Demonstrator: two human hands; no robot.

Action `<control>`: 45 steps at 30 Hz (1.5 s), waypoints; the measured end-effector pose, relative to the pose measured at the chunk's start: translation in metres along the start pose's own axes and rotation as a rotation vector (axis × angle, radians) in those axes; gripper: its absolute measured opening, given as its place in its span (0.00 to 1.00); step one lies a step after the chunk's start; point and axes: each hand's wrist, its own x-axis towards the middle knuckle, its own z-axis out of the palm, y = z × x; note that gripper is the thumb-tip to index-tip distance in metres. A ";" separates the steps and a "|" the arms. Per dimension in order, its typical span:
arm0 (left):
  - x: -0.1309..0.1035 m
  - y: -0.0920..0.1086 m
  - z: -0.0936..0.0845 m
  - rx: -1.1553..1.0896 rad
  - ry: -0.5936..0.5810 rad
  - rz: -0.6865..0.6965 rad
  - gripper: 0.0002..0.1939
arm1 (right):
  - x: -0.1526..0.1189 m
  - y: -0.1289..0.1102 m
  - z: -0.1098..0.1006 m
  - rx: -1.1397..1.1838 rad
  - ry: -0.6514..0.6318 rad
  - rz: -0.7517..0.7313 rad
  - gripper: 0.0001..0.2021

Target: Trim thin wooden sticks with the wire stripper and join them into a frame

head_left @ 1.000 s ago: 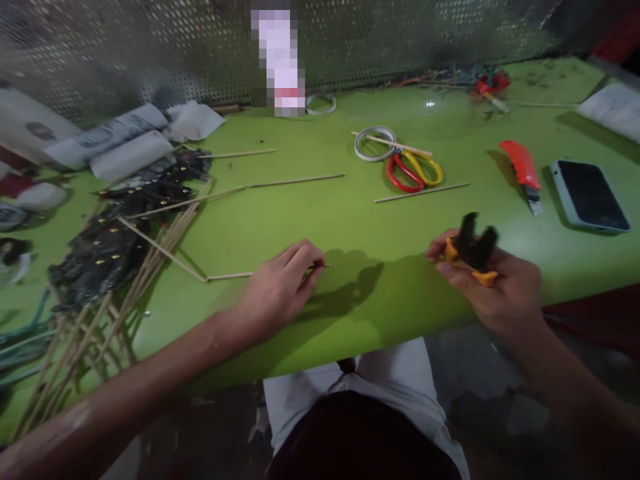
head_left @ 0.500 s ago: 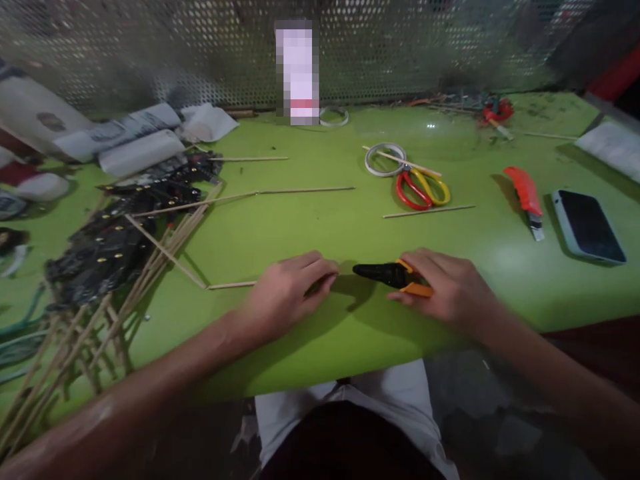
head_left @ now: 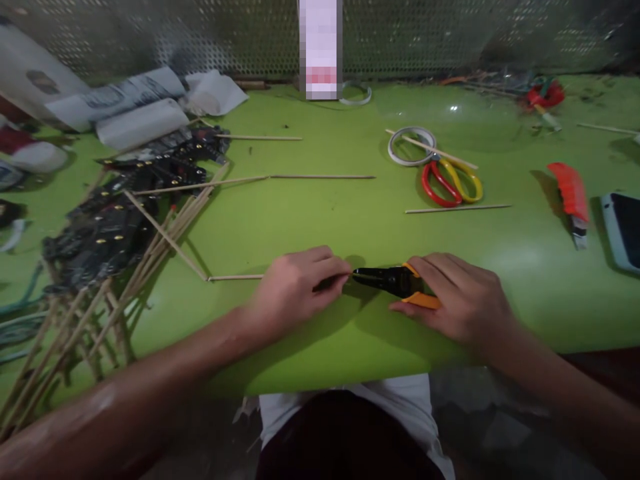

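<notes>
My left hand (head_left: pixel 305 287) is closed round a thin wooden stick (head_left: pixel 236 277), which shows to the left of the fist. Its fingertips pinch the stick's right end, a tiny part of which meets the pliers' tip. In my right hand (head_left: pixel 455 293) are pliers (head_left: pixel 387 280) with black jaws and orange handles, their nose pointing left and touching or almost touching the left fingertips. The held stick's left end meets another stick (head_left: pixel 167 237) at an angle. Whether the jaws grip anything is too small to tell.
Scissors (head_left: pixel 443 193) and a tape roll (head_left: pixel 400 157) lie beyond the pliers. An orange cutter (head_left: pixel 570 193) and a phone (head_left: pixel 623 227) are at the right. Left are black pieces (head_left: pixel 100 240), a stick bundle (head_left: pixel 120 320) and white rolls (head_left: pixel 143 125). A mesh panel (head_left: pixel 225 40) stands behind.
The gap between my left fingertips and the pliers has closed, with the pliers' nose now at the fingertips. The view has shifted, so the table things appear farther right and higher.
</notes>
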 end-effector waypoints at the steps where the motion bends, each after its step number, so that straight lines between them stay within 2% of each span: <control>1: 0.000 0.000 0.000 -0.001 0.003 -0.002 0.06 | 0.000 0.000 0.000 0.002 0.006 -0.004 0.22; 13: 0.001 0.001 -0.002 -0.016 -0.014 -0.030 0.05 | -0.001 0.004 0.000 -0.016 0.011 0.005 0.22; 16: 0.003 0.003 -0.003 0.030 -0.081 -0.060 0.04 | -0.002 0.006 0.001 0.023 0.028 0.044 0.22; 20: 0.010 0.008 -0.003 0.186 -0.229 -0.090 0.06 | -0.004 0.008 0.003 0.116 -0.016 0.162 0.22; 24: 0.015 0.012 -0.003 0.308 -0.364 -0.096 0.09 | -0.004 0.006 0.005 0.108 0.003 0.224 0.21; 26: 0.015 0.012 -0.005 0.272 -0.346 -0.131 0.09 | -0.004 0.006 0.006 0.069 0.015 0.261 0.21; 28: 0.014 0.011 -0.010 0.149 -0.275 -0.191 0.08 | -0.003 0.006 0.008 -0.024 0.016 0.283 0.22; 32: 0.013 0.012 -0.023 -0.083 -0.212 -0.272 0.05 | 0.002 0.001 0.007 -0.169 -0.045 0.320 0.25; 35: 0.015 0.019 -0.031 -0.216 -0.178 -0.273 0.06 | 0.014 -0.020 0.000 0.028 0.004 0.364 0.20; 37: 0.017 0.024 -0.036 -0.307 -0.148 -0.282 0.07 | 0.028 -0.043 -0.004 0.375 0.173 0.378 0.13; 39: 0.017 0.029 -0.041 -0.394 -0.111 -0.289 0.08 | 0.044 -0.068 -0.006 0.755 0.338 0.452 0.07; 42: 0.015 0.033 -0.050 -0.489 -0.047 -0.301 0.07 | 0.066 -0.098 -0.003 1.161 0.434 0.618 0.06; 45: 0.012 0.034 -0.057 -0.571 -0.006 -0.321 0.06 | 0.081 -0.112 0.004 1.352 0.567 0.714 0.07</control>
